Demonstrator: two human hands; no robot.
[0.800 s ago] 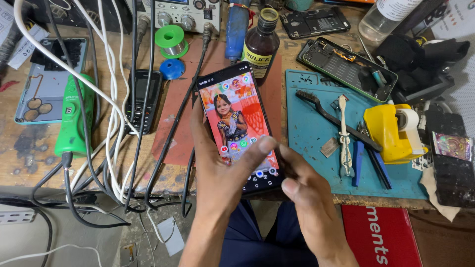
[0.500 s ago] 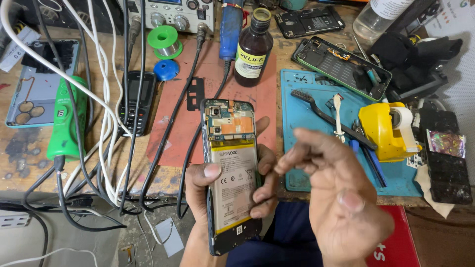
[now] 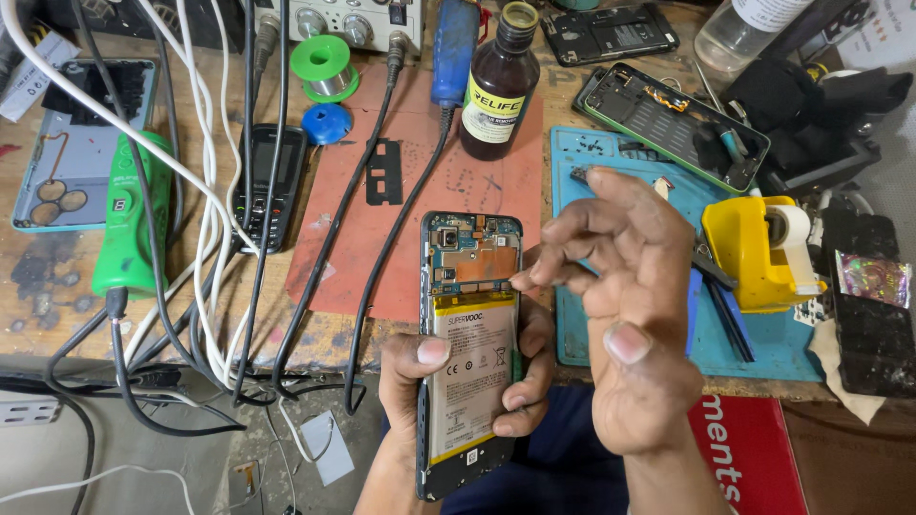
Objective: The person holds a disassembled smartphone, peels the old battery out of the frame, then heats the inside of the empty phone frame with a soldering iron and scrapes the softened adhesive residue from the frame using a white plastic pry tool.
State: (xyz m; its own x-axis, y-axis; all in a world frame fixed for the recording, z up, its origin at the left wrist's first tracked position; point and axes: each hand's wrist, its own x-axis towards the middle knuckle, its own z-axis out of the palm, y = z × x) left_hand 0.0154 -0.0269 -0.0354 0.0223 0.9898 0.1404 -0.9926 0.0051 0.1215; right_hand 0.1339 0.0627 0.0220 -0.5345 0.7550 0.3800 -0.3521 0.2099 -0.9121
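My left hand [image 3: 412, 370] grips a smartphone [image 3: 472, 367] upright over the bench's front edge. The phone's back is open, showing a white battery and a copper-coloured circuit board. My thumb lies on the battery and my fingers wrap the right edge. My right hand [image 3: 630, 315] hovers just right of the phone, raised, with its fingers curled and apart. Its fingertips almost touch the phone's right edge beside the board. Nothing shows in that hand.
A red mat [image 3: 420, 191] and a blue mat [image 3: 620, 162] lie on the bench. On it too are a brown bottle [image 3: 496, 95], a yellow tape dispenser [image 3: 754, 253], an open phone frame [image 3: 677, 124], a keypad phone [image 3: 272, 186], a green tool [image 3: 134, 224] and tangled cables [image 3: 219, 238].
The phone has been flipped from lit screen up to open back up. My right hand left the phone and rose beside it, then drew closer to the board.
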